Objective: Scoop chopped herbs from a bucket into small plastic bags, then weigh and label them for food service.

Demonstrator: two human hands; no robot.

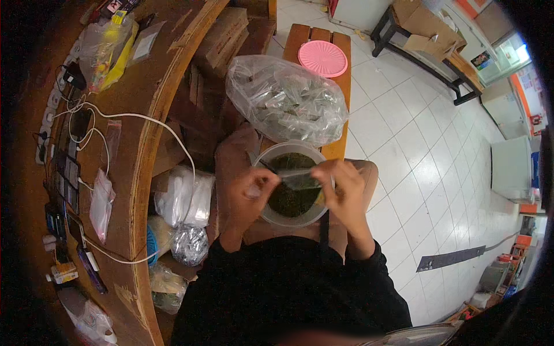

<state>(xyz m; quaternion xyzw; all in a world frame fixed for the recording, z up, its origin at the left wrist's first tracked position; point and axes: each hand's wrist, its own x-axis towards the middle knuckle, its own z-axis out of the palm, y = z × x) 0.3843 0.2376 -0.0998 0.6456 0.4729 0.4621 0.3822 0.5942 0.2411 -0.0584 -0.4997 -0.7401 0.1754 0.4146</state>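
Note:
Between my two hands a small clear plastic bag [298, 176] is stretched out over a round translucent plastic tub [270, 216]. My left hand [251, 194] pinches one upper corner of the bag, and my right hand [344, 186] pinches the other. Dark green contents [290, 201] fill the lower part of the tub, their exact kind unclear. A dark thin handle leans inside the tub's upper left rim. Just beyond the tub lies a large clear plastic bag [288, 99] holding many small clear packets with some green in them.
A pink ribbed lid [323, 59] lies on the wooden bench [342, 125] behind the large bag. To the left stands a wooden table [125, 104] with a white cable, phones and plastic bags. Bundled clear bags [186, 197] sit on a shelf below its edge. White floor tiles extend right.

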